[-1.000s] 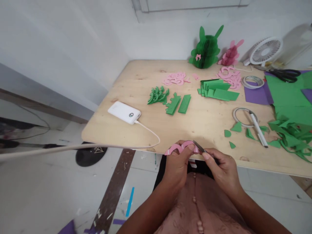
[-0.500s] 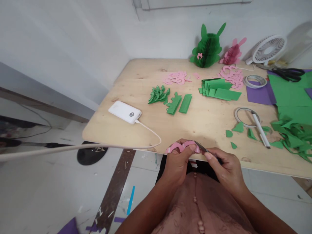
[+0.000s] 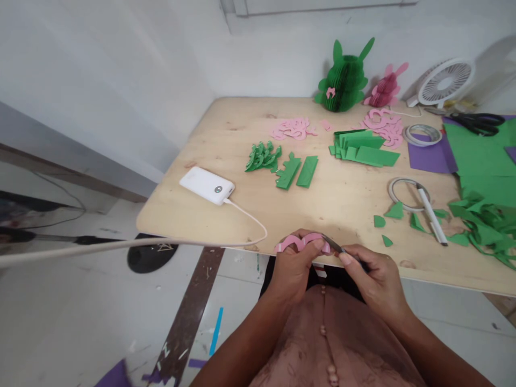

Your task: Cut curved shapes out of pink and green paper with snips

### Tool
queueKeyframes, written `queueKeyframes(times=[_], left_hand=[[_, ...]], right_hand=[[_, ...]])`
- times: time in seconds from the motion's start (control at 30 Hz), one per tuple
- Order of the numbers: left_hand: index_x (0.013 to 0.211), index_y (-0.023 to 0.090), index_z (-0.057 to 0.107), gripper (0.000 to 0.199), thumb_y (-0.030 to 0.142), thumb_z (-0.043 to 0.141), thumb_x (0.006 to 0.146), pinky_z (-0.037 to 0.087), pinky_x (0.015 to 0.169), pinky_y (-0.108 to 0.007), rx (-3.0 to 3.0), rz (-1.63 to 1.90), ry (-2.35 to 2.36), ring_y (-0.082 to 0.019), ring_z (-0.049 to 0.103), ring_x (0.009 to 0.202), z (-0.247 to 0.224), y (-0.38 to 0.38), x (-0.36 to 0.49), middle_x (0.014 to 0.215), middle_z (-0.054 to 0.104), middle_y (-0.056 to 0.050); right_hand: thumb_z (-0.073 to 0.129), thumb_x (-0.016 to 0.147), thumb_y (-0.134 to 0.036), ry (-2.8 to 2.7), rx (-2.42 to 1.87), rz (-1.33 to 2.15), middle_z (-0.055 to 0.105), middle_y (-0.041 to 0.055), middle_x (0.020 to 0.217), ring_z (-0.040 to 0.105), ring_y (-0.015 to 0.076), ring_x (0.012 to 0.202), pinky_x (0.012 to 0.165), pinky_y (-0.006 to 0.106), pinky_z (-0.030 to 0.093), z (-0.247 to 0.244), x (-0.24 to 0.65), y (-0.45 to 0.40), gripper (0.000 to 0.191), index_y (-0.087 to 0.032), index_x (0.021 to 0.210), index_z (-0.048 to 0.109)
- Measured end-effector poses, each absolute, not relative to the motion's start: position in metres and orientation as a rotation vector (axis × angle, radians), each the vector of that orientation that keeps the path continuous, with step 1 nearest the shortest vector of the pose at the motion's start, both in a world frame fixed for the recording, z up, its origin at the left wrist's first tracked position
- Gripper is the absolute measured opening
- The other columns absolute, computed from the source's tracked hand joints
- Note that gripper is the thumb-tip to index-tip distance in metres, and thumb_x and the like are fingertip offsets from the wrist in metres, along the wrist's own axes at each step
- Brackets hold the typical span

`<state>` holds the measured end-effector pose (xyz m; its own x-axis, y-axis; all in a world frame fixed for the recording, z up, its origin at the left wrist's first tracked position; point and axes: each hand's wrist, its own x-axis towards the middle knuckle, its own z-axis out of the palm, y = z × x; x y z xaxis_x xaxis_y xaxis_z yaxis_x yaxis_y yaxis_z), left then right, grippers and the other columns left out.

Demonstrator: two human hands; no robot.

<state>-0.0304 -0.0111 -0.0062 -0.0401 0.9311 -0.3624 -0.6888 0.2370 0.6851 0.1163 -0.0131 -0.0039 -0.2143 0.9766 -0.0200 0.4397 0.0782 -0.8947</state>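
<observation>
At the table's front edge, my left hand pinches a pink paper piece with a wavy, scalloped outline. My right hand is closed around a dark pair of scissors; their handles are mostly hidden in the fingers. The narrow blades point left and meet the right end of the pink paper, just beside my left thumb. Both hands are close together in front of my body.
A white power bank trails a cable past the table's left edge. Green folded strips, pink cutouts, a white pen, tape rolls, black-handled scissors, green scraps and a fan lie or stand beyond.
</observation>
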Motion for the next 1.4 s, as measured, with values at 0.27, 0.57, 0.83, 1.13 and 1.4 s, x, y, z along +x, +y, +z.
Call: queueKeyframes(times=[0.27, 0.57, 0.83, 1.13, 1.4], left_hand=[[0.063, 0.015, 0.063, 0.010, 0.019, 0.072, 0.069, 0.047, 0.069, -0.027, 0.356, 1.325, 0.892, -0.012, 0.059, 0.064, -0.0038, -0.0112, -0.0317, 0.062, 0.063, 0.001], [0.063, 0.015, 0.064, 0.011, 0.019, 0.072, 0.068, 0.047, 0.069, -0.027, 0.361, 1.334, 0.872, -0.012, 0.059, 0.065, -0.0021, -0.0117, -0.0314, 0.062, 0.062, 0.001], [0.062, 0.015, 0.065, 0.010, 0.018, 0.071, 0.070, 0.047, 0.069, -0.026, 0.395, 1.330, 0.857, -0.012, 0.060, 0.066, -0.0020, -0.0116, -0.0326, 0.064, 0.063, 0.000], [0.062, 0.015, 0.065, 0.013, 0.022, 0.070, 0.071, 0.050, 0.077, -0.031, 0.446, 1.307, 0.861, -0.015, 0.061, 0.069, -0.0016, -0.0096, -0.0330, 0.066, 0.062, -0.001], [0.061, 0.015, 0.066, 0.011, 0.018, 0.070, 0.071, 0.048, 0.074, -0.028, 0.457, 1.332, 0.900, -0.013, 0.059, 0.069, -0.0033, -0.0096, -0.0341, 0.065, 0.061, 0.000]], right_hand=[[0.053, 0.087, -0.035, -1.737, -1.391, 1.053, 0.071, 0.0035, 0.070, 0.067, 0.0200, 0.068, 0.057, 0.025, 0.051, 0.0015, 0.1143, -0.0129, 0.026, -0.019, 0.080, 0.072], [0.053, 0.087, -0.035, -1.756, -1.378, 1.054, 0.072, 0.0040, 0.072, 0.068, 0.0217, 0.074, 0.060, 0.027, 0.052, -0.0002, 0.1156, -0.0122, 0.025, -0.020, 0.083, 0.072], [0.053, 0.087, -0.037, -1.769, -1.406, 1.017, 0.068, 0.0022, 0.065, 0.066, 0.0199, 0.068, 0.057, 0.025, 0.050, 0.0013, 0.1159, -0.0118, 0.028, -0.019, 0.074, 0.070], [0.053, 0.088, -0.037, -1.737, -1.412, 1.053, 0.071, 0.0029, 0.071, 0.065, 0.0191, 0.067, 0.058, 0.025, 0.050, 0.0026, 0.1186, -0.0080, 0.029, -0.019, 0.084, 0.074], [0.052, 0.088, -0.038, -1.791, -1.422, 1.047, 0.068, 0.0014, 0.066, 0.061, 0.0167, 0.060, 0.052, 0.023, 0.047, 0.0005, 0.1203, -0.0099, 0.029, -0.018, 0.084, 0.074]])
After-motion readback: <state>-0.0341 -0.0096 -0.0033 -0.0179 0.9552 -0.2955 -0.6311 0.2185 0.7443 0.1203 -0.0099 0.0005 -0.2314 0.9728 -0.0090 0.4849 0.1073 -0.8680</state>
